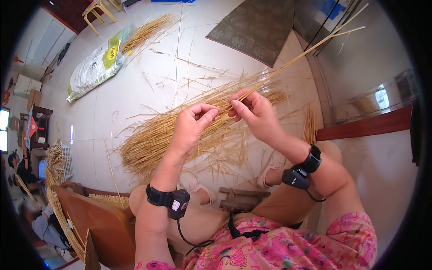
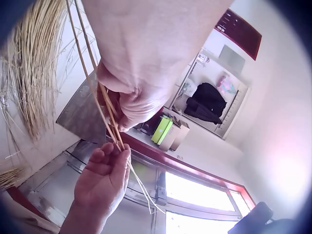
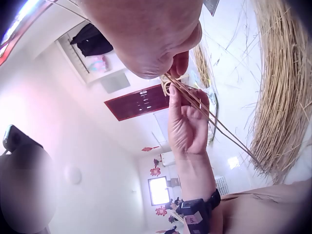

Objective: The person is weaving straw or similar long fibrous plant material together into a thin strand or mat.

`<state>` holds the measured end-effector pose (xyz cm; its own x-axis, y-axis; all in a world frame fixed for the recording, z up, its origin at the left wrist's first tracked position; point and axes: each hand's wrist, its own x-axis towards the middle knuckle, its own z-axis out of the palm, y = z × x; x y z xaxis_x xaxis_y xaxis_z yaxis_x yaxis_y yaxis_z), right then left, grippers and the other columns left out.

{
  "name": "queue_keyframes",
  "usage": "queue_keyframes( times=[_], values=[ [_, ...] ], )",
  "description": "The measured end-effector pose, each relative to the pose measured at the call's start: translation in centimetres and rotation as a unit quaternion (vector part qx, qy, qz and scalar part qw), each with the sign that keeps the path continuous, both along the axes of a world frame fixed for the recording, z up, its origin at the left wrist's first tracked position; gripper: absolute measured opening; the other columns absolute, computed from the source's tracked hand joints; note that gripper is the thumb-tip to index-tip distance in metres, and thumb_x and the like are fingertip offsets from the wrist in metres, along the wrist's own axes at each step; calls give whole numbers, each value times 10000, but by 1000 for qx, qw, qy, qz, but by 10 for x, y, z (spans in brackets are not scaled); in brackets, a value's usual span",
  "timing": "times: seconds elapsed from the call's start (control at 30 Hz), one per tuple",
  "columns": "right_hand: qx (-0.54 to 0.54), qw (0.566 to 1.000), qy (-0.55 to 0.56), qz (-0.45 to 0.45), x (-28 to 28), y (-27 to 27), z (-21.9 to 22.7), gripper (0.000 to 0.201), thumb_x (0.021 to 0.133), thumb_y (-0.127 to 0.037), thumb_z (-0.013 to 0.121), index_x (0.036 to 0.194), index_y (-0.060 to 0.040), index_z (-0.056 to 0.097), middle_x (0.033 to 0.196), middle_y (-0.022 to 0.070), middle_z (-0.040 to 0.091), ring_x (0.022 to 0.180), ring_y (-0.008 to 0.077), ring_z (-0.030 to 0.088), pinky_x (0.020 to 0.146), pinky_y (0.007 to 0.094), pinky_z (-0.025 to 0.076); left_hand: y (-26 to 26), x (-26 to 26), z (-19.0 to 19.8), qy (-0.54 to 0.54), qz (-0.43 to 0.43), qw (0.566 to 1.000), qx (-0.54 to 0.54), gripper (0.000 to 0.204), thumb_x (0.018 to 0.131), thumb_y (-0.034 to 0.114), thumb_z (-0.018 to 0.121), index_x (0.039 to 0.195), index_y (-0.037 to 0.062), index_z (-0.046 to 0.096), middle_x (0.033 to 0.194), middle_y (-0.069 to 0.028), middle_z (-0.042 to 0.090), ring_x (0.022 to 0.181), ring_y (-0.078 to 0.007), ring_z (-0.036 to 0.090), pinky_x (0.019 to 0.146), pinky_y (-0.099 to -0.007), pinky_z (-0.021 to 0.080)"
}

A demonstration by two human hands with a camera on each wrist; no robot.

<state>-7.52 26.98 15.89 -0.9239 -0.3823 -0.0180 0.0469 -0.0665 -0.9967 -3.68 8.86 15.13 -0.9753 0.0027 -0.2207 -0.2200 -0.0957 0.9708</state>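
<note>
A few long straw stalks (image 1: 306,51) run past both hands, their pale ends pointing up to the right in the head view. My right hand (image 1: 258,114) pinches them between thumb and fingers. To its left, my left hand (image 1: 191,126) holds the same stalks with curled fingers, as the right wrist view shows with the stalks (image 3: 214,119) crossing its palm. In the left wrist view the two hands are close together along the stalks (image 2: 109,114). Under both hands a large heap of straw (image 1: 148,146) lies on the floor.
A white and green sack (image 1: 96,67) with straw poking from its mouth lies at upper left. A dark mat (image 1: 254,31) is at the far side, near a glass door (image 1: 373,85). A brown wooden chair (image 1: 92,220) stands at left. Loose straw litters the tiles.
</note>
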Motion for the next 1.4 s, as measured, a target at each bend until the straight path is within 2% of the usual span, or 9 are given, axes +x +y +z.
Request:
queue_keyframes(
  times=[0.17, 0.27, 0.47, 0.67, 0.77, 0.87, 0.97, 1.27, 1.4],
  values=[
    [1, 1000, -13, -13, 5, -2, 4, 91, 917, -95, 520, 947, -10, 510, 770, 27, 584, 695, 83, 590, 571, 209, 473, -7, -3, 6, 18, 46, 999, 10, 124, 882, 87, 580, 945, -18, 598, 804, -35, 601, 741, -78, 532, 705, -197, 446],
    [-14, 1000, -26, 0, 5, -2, 1, 79, 915, -95, 522, 937, -20, 510, 772, 22, 582, 698, 83, 593, 572, 209, 474, -13, -6, 0, 47, 84, 989, 110, 112, 896, 91, 562, 951, -6, 567, 782, -32, 579, 705, -83, 516, 686, -202, 445],
    [-1, 997, -56, 60, 10, -7, -3, 58, 901, -81, 541, 914, -29, 518, 771, 19, 587, 701, 79, 598, 568, 207, 472, 3, -2, -1, 45, 15, 989, 140, 145, 897, 82, 556, 1013, -4, 539, 800, -33, 576, 701, -73, 513, 683, -192, 439],
    [20, 999, -27, 27, 6, -1, -7, 70, 895, -67, 542, 925, -9, 518, 762, 39, 594, 679, 85, 595, 559, 216, 474, -3, 4, 1, -7, -61, 998, 5, 232, 838, 74, 627, 1043, -17, 566, 815, -22, 583, 704, -60, 515, 640, -194, 433],
    [28, 999, -21, 7, 3, 1, -9, 84, 897, -66, 537, 937, 5, 515, 757, 51, 597, 660, 90, 592, 551, 222, 476, -5, 4, -11, 31, -55, 987, -144, 208, 816, 92, 660, 994, -1, 606, 809, -14, 589, 700, -49, 507, 612, -195, 422],
    [50, 999, -14, -2, 2, 3, -8, 90, 909, -73, 521, 953, 4, 504, 767, 52, 591, 669, 91, 587, 563, 222, 475, -5, 9, -8, -29, -61, 991, -117, 157, 812, 104, 673, 934, 11, 641, 795, -5, 600, 710, -44, 503, 615, -187, 410],
    [51, 999, -12, 6, 1, 3, -3, 88, 927, -86, 496, 973, -13, 483, 804, 46, 577, 714, 93, 586, 598, 219, 477, -5, 10, -7, 7, -86, 989, -122, 149, 815, 110, 674, 921, 9, 649, 764, 5, 602, 707, -47, 500, 620, -192, 407],
    [5, 999, -17, -27, 1, 0, -4, 104, 933, -89, 481, 997, -10, 460, 880, 58, 567, 780, 122, 607, 612, 226, 496, -3, 8, -17, -11, 14, 1000, -9, 133, 871, 121, 604, 905, -3, 636, 790, -21, 618, 729, -74, 535, 685, -215, 429],
    [22, 999, -8, -41, 0, 0, -3, 97, 933, -86, 480, 990, -10, 459, 875, 59, 564, 784, 125, 605, 616, 228, 495, -10, 4, -19, 9, 46, 999, -6, 154, 880, 153, 596, 921, 6, 615, 794, -25, 622, 707, -70, 525, 675, -208, 424]
  ],
)
